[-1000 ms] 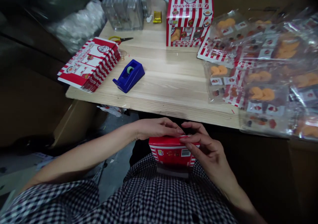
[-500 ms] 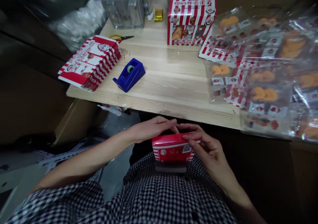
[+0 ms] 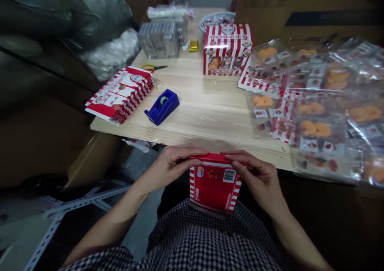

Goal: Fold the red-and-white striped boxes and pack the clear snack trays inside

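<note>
A red cardboard box (image 3: pixel 211 185) with striped red-and-white sides and a barcode is held close to my body, just off the table's front edge. My left hand (image 3: pixel 177 165) pinches its upper left edge, thumb on the near panel and fingers over the top. My right hand (image 3: pixel 255 171) grips the upper right corner in the same manner. The far side of the box is hidden from me. Beyond it on the table sits a blue tape dispenser (image 3: pixel 163 107). To its left lies a stack of flattened striped cartons (image 3: pixel 120 93).
An assembled striped box (image 3: pixel 227 51) stands at the back. Clear bags of toy food (image 3: pixel 315 129) cover the table's right side. Yellow-handled scissors (image 3: pixel 154 67), clear plastic cases (image 3: pixel 159 39), a small gold packet (image 3: pixel 193 45) and a filled basin (image 3: pixel 217 19) are farther back.
My left hand has come down from above the box to grip its upper left edge. The box has tilted so more of its red panel faces me. My view has tipped upward.
</note>
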Demonstrator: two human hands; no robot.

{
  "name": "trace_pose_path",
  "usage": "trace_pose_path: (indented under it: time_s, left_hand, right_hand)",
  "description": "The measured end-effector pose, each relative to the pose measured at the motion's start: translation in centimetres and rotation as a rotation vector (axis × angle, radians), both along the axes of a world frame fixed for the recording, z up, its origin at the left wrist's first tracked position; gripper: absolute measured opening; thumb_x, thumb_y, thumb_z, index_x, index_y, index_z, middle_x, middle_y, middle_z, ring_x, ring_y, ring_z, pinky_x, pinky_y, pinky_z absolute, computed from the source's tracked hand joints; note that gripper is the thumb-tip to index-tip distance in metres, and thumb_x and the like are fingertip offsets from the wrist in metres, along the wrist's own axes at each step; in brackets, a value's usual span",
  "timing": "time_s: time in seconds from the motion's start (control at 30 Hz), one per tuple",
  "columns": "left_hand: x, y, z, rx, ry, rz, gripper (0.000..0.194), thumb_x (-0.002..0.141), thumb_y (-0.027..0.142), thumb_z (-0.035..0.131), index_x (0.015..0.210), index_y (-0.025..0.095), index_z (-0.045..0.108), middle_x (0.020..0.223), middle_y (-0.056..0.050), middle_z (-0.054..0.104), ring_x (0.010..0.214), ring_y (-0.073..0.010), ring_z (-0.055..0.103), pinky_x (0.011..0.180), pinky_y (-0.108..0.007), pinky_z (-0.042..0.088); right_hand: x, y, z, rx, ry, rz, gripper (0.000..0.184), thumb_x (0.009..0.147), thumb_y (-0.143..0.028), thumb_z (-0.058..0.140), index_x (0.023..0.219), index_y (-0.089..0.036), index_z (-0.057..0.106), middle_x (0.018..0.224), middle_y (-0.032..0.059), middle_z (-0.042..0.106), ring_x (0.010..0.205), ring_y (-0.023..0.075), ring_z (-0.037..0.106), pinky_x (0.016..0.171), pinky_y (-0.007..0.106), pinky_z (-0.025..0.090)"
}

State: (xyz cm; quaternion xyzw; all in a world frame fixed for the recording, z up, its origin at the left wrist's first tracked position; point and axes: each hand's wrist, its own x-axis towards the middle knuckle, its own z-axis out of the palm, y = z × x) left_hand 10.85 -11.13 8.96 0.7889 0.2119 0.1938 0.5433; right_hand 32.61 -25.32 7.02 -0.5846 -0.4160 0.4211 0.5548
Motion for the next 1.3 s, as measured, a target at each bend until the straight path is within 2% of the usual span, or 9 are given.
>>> trace_pose_path:
  time_s: [0.3,0.37,0.5,0.63,0.73,0.8,0.97,1.07,1.3]
  left_hand:
    - [0.8,0.1,-4.9,0.048,-0.023,0.138,0.03,0.102,0.026,0.049,0.121,0.023,0.071,0.119,-0.008,0.075,0.112,-0.0201,0.069,0.099,-0.037,0.053]
    - [-0.1,1.9,-5.0,0.212,0.007,0.291,0.032,0.1,0.029,0.052,0.13,0.026,0.065,0.131,-0.009,0.069,0.123,-0.0221,0.062,0.107,-0.042,0.048]
    - [-3.6,8.5,-4.0,0.541,0.137,0.817,0.049,0.085,0.037,0.074,0.13,0.023,0.06,0.148,-0.013,0.053,0.139,-0.0295,0.044,0.118,-0.051,0.03]
    - [-6.2,14.6,-4.0,0.11,0.287,0.793,0.04,0.07,0.045,0.082,0.096,0.019,0.069,0.122,-0.01,0.067,0.119,-0.0297,0.057,0.097,-0.04,0.046]
    - [-6.6,17.0,-4.2,-0.145,0.299,0.694,0.041,0.07,0.055,0.078,0.077,0.015,0.07,0.091,-0.008,0.073,0.075,-0.0193,0.063,0.066,-0.029,0.048]
    - [-6.6,17.6,-4.1,-0.218,0.283,0.662,0.044,0.063,0.055,0.082,0.073,0.014,0.072,0.089,-0.009,0.075,0.065,-0.015,0.059,0.059,-0.027,0.045]
    - [-6.6,18.0,-3.6,-0.36,0.152,0.684,0.045,0.055,0.048,0.09,0.083,0.015,0.078,0.115,-0.015,0.075,0.089,-0.0223,0.068,0.073,-0.032,0.053]
    - [-7.0,17.4,-4.0,-0.404,0.043,0.731,0.048,0.057,0.046,0.089,0.089,0.013,0.078,0.113,-0.017,0.075,0.096,-0.0255,0.07,0.08,-0.036,0.055]
    - [-8.2,14.7,-8.0,-0.347,-0.138,0.839,0.045,0.061,0.046,0.084,0.086,0.01,0.073,0.109,-0.016,0.075,0.097,-0.023,0.071,0.096,-0.038,0.053]
  right_hand:
    - [-0.2,1.0,-4.9,-0.11,0.109,0.017,0.018,0.086,-0.036,0.074,0.103,-0.03,0.08,0.116,0.0052,0.077,0.111,0.0251,0.071,0.096,0.038,0.057]
    - [0.6,1.1,-5.9,-0.15,0.128,-0.021,0.019,0.084,-0.039,0.076,0.101,-0.03,0.081,0.113,0.0058,0.078,0.108,0.0256,0.072,0.092,0.036,0.059]
    - [2.7,0.8,-6.6,-0.154,0.065,-0.112,0.024,0.08,-0.04,0.08,0.101,-0.029,0.081,0.117,0.006,0.077,0.112,0.0251,0.071,0.097,0.034,0.057]
    - [3.4,0.4,-6.1,-0.126,-0.001,-0.131,0.023,0.079,-0.04,0.08,0.099,-0.029,0.082,0.115,0.0061,0.078,0.112,0.025,0.071,0.099,0.034,0.057]
    - [3.0,0.2,-5.8,-0.089,-0.038,-0.104,0.021,0.079,-0.04,0.079,0.097,-0.028,0.082,0.113,0.0066,0.078,0.112,0.0252,0.071,0.098,0.032,0.057]
    - [2.8,0.1,-5.6,-0.077,-0.038,-0.093,0.021,0.079,-0.039,0.079,0.097,-0.028,0.082,0.113,0.0068,0.078,0.111,0.025,0.071,0.096,0.032,0.058]
    - [2.8,-0.4,-5.5,-0.077,-0.021,-0.098,0.022,0.079,-0.039,0.08,0.098,-0.029,0.082,0.112,0.006,0.078,0.11,0.0249,0.072,0.098,0.033,0.058]
    - [2.7,-0.5,-5.4,-0.085,-0.039,-0.103,0.024,0.078,-0.041,0.08,0.098,-0.028,0.082,0.114,0.0072,0.077,0.112,0.0264,0.07,0.1,0.036,0.057]
    - [2.0,0.2,-5.0,-0.074,-0.02,-0.089,0.023,0.08,-0.041,0.079,0.098,-0.027,0.081,0.114,0.007,0.077,0.11,0.0258,0.071,0.097,0.035,0.058]
